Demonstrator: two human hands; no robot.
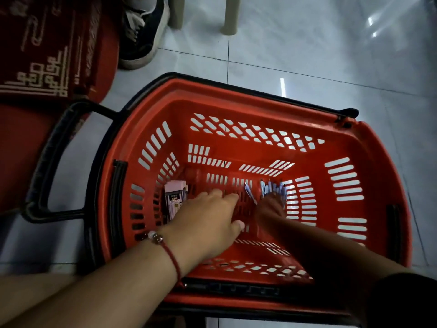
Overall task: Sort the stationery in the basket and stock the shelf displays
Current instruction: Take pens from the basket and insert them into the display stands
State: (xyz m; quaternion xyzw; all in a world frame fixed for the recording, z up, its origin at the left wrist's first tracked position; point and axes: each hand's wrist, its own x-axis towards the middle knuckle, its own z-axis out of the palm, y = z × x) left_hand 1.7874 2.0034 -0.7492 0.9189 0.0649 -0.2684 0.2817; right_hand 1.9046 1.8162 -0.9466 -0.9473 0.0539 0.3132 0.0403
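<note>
The right hand (pixel 269 209), blurred and in shadow, is curled round a bunch of slim pens (pixel 274 189) whose white-and-blue barrels fan upward out of the fist near the basket's floor on the right side; one more pen (pixel 250 194) slants just to the left of the bunch, and whether the fingers hold it too cannot be told. The left hand (pixel 208 221) reaches into the basket with its fingers stretched forward and relaxed, gripping nothing, its fingertips above the slotted floor. A thin red cord bracelet (pixel 165 247) with pale and dark round beads circles that wrist. Just left of the left hand, against the basket's left wall, lies a small stack of flat rectangular packets (pixel 175 200), pinkish and dark with printed labels. The basket (pixel 236 107) is glossy red moulded plastic, deep, with rounded corners and rows of slanted and straight slots cut through its walls and bottom; a black handle (pixel 54 162), a wide loop, lies folded outward to its left. It stands on pale, shiny floor tiles (pixel 307 43) with thin grout lines and bright reflections. At upper left a dark red woven mat (pixel 42 55) bears a cream angular pattern, and beside it sits a dark canvas shoe (pixel 144 34) with white laces and a worn pale sole. Two beige furniture legs (pixel 230 15) stand on the tiles near the top edge.
</note>
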